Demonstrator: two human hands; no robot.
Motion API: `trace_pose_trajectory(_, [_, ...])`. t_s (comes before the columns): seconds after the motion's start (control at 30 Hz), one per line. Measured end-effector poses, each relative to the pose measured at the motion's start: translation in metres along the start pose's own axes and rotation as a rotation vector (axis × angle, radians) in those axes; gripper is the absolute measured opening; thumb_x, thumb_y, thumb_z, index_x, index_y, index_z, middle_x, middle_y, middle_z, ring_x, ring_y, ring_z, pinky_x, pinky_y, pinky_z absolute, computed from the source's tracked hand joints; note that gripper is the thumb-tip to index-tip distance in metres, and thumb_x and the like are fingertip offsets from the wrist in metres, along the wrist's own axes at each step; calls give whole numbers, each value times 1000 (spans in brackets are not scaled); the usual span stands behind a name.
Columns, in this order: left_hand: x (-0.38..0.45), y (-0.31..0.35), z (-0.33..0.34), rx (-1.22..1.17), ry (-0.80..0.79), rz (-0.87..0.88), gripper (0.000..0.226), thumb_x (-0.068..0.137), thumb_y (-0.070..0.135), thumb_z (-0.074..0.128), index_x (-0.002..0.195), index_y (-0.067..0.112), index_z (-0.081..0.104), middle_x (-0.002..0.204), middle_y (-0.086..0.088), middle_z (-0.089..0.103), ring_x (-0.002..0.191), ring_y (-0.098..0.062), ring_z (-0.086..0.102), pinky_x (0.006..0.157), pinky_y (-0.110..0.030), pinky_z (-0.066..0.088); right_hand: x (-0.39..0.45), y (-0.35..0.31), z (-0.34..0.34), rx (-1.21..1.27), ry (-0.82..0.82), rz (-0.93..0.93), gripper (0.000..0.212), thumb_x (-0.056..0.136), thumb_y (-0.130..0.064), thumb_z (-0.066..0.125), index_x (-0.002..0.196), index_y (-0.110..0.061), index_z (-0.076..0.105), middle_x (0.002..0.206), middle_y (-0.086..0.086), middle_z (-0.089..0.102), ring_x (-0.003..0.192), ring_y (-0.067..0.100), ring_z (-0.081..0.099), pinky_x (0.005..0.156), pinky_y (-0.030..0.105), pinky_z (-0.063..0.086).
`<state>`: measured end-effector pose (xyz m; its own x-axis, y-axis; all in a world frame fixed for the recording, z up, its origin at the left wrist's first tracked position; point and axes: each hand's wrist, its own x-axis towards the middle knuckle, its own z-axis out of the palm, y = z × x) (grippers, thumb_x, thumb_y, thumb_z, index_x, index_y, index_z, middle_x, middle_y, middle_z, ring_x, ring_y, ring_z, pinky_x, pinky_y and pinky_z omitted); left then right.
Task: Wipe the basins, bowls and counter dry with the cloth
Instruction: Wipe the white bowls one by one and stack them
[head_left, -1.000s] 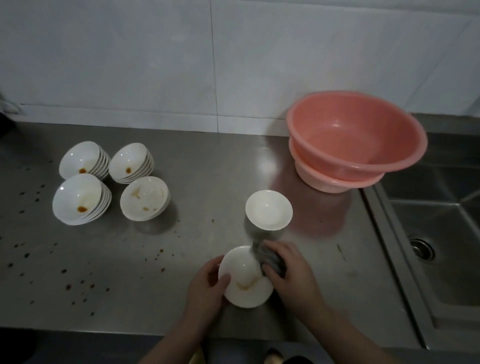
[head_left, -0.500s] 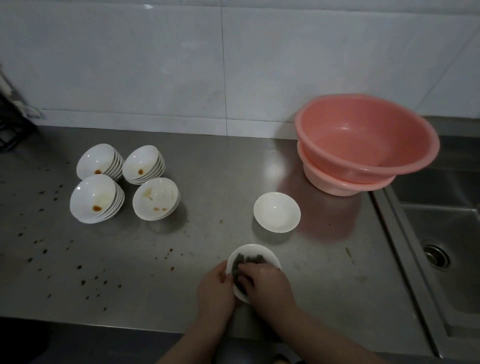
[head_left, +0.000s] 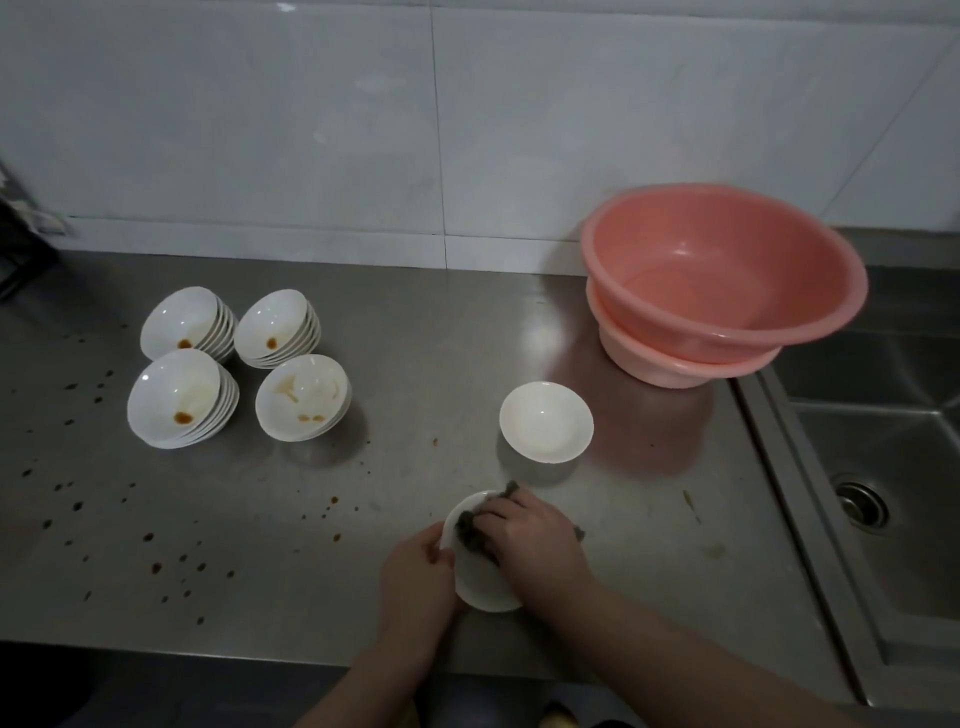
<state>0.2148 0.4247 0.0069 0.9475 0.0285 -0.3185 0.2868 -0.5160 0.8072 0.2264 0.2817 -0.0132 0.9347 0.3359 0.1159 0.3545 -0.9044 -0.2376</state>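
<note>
My left hand (head_left: 415, 574) grips the left rim of a small white bowl (head_left: 480, 584) near the counter's front edge. Inside that bowl my right hand (head_left: 537, 540) presses a dark grey cloth (head_left: 470, 527). A clean white bowl (head_left: 545, 421) stands alone just behind. At the left are stacks of white bowls (head_left: 182, 397) with brown sauce stains in the top ones. Two nested pink basins (head_left: 722, 275) sit at the back right. The steel counter (head_left: 415, 338) carries brown spots on its left part.
A steel sink (head_left: 883, 467) with a drain lies at the right, its raised edge beside the basins. White tiled wall runs behind the counter. A dark object shows at the far left edge.
My right hand with the cloth has moved from the bowl's right rim into the bowl and rubs inside it. The left hand keeps its hold on the rim.
</note>
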Motion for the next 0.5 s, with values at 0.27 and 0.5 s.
trace_pose_trajectory(0.27, [0,-11,-3,27,30,91,50,91,23,61,138,19,47,128,4,54,117,-13,52,99,-31,41,-20,34,-53,689,230,508,26,76,-14,76,99,-27,75,92,-16,70,81,-7,55,73,12,40])
trace_pose_trajectory(0.5, [-22,-17,25,559,108,789,33,76,47,53,94,29,72,90,13,68,84,-6,51,80,-19,35,-52,44,-39,1270,440,954,19,82,-6,72,98,-17,73,91,0,73,89,15,68,82,27,53])
